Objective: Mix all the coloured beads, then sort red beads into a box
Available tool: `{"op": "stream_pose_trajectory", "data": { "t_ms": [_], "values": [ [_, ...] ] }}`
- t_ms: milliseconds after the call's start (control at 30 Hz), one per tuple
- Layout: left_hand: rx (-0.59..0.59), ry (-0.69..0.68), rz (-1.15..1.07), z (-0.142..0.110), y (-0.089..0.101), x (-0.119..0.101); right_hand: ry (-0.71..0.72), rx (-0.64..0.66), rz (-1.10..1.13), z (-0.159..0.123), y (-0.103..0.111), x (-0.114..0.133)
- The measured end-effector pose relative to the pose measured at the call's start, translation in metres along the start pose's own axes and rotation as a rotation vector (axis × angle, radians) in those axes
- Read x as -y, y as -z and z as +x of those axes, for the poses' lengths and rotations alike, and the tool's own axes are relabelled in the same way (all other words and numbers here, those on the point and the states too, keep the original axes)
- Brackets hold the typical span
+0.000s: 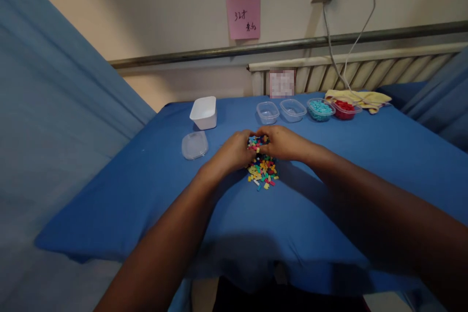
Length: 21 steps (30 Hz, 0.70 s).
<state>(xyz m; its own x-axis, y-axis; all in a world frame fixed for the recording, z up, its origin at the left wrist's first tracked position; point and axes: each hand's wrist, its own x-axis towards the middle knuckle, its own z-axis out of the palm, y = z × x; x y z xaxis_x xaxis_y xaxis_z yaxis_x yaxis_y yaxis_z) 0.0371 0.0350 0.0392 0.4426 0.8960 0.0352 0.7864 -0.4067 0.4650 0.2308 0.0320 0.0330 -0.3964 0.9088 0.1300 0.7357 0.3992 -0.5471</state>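
Observation:
A heap of small coloured plastic pieces (262, 169) lies in the middle of the blue-covered table (146, 195). My left hand (234, 150) rests on the heap's left side with fingers curled in over the pieces. My right hand (281, 141) sits on the heap's far right side, its fingers also curled in. The fingertips of both hands meet over the top of the heap. What each holds among the pieces is hidden.
At the back stand a white tub (204, 112), two clear empty tubs (267, 112) (292, 109), a tub of turquoise pieces (321, 108) and one of red pieces (345, 108). A clear lid (194, 145) lies left of my hands. A yellow cloth (360, 97) and cables lie behind.

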Motion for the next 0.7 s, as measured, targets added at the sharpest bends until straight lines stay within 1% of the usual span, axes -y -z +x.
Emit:
{"op": "stream_pose_trajectory", "data": {
  "t_ms": [100, 167, 267, 333, 400, 467, 567, 600, 633, 700],
  "values": [
    [0.037, 0.026, -0.12, -0.006, 0.008, 0.009, 0.073, 0.042, -0.018, 0.006, 0.001, 0.003],
    [0.058, 0.061, -0.207, -0.011, 0.012, 0.015, 0.108, 0.047, -0.035, 0.007, -0.003, 0.003],
    [0.027, 0.073, -0.266, -0.015, 0.012, 0.024, 0.19, 0.095, -0.113, 0.008, -0.014, 0.004],
    [-0.025, 0.06, -0.235, -0.016, 0.01, 0.029, 0.247, 0.15, -0.162, 0.007, -0.02, 0.003],
    [-0.067, 0.063, -0.161, -0.018, 0.007, 0.033, 0.275, 0.187, -0.182, 0.004, -0.023, 0.0],
    [-0.119, 0.061, -0.062, -0.019, 0.003, 0.037, 0.283, 0.205, -0.203, -0.001, -0.022, -0.004],
    [-0.191, 0.0, 0.078, -0.017, -0.005, 0.045, 0.285, 0.219, -0.228, -0.013, -0.015, -0.014],
    [-0.188, -0.01, 0.113, -0.015, -0.009, 0.047, 0.29, 0.225, -0.236, -0.017, -0.012, -0.017],
    [-0.16, -0.003, 0.142, -0.013, -0.013, 0.049, 0.297, 0.23, -0.243, -0.021, -0.01, -0.019],
    [-0.073, 0.048, 0.187, -0.006, -0.022, 0.052, 0.313, 0.226, -0.251, -0.028, -0.006, -0.024]
  ]
}}
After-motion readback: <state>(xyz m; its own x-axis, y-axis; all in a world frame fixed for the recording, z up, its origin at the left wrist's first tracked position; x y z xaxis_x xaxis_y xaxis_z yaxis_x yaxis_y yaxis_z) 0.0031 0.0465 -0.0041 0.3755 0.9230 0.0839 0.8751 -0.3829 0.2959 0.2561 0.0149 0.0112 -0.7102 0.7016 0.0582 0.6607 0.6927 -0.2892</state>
